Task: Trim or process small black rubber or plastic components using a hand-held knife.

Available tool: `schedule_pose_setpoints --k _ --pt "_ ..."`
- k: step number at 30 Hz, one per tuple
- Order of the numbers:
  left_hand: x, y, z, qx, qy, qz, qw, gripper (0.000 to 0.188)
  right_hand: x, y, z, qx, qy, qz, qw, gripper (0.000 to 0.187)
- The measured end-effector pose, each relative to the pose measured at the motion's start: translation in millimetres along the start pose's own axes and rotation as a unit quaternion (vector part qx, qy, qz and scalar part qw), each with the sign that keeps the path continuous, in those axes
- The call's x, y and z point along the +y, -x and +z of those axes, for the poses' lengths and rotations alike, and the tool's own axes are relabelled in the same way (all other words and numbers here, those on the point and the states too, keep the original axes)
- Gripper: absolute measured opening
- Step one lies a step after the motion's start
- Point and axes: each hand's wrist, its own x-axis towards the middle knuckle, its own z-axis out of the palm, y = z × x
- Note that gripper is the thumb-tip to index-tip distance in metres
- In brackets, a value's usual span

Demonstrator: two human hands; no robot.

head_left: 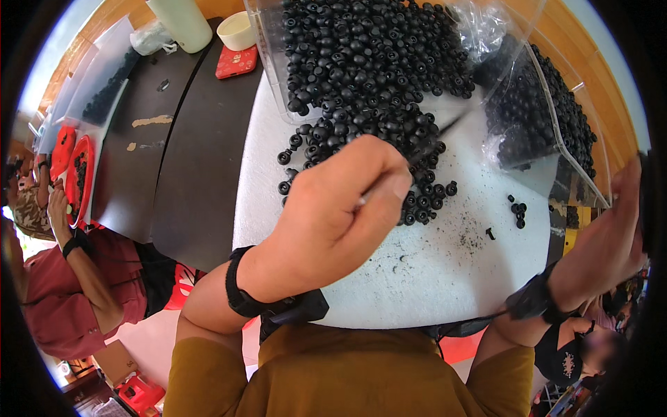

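Black round parts are the items under observation: most lie heaped in a clear bin on the far side, and loose ones spread from it toward the wearer. From my remote station I list the remainder by size.

Dark brown desk: seen at left, its surface scuffed in patches. White sheet: directly before the wearer, bearing the loose parts. Co-worker in red clothing: at far left, one hand beside a red tray that contains small dark pieces. Second clear bin: at right, stocked with more black parts.

I find the hands in differing states. Left hand: above the loose parts, fingers curled, thumb pressed to the forefinger, pinching a slender dark item; its tip is blurred and I cannot identify it. Right hand: raised near the second bin, blurred; I cannot tell whether it grips anything.

Red packet: on the desk, with a cream roll upon it. Small cluster of black pieces: on the sheet, right of the spread. Single T-shaped black piece: just beside that cluster. Dark crumbs: scattered nearer the wearer.
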Motion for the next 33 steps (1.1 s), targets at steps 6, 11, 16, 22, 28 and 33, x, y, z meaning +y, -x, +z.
schedule_pose_setpoints --k 6,11,16,22,28,33 --pt "4 -4 -1 0.039 0.131 -0.105 0.985 0.003 -8 -7 12 -0.054 0.045 0.008 0.997 0.020" --pt "2 1 -1 0.056 0.134 -0.101 0.984 0.004 -34 31 32 -0.411 -0.118 -0.063 0.902 0.024" --pt "4 -2 0 0.025 0.123 -0.118 0.985 0.004 -5 57 40 -0.557 -0.046 -0.039 0.828 0.020" --pt "4 -2 2 0.017 0.122 -0.131 0.984 0.004 7 68 50 -0.532 -0.096 -0.023 0.841 0.019" --pt "4 -3 3 0.004 0.089 -0.124 0.988 0.008 15 72 54 -0.502 -0.186 0.099 0.839 0.016" --pt "0 -2 5 -0.020 0.092 -0.117 0.989 0.003 -11 65 43 -0.426 -0.451 0.375 0.689 0.016"
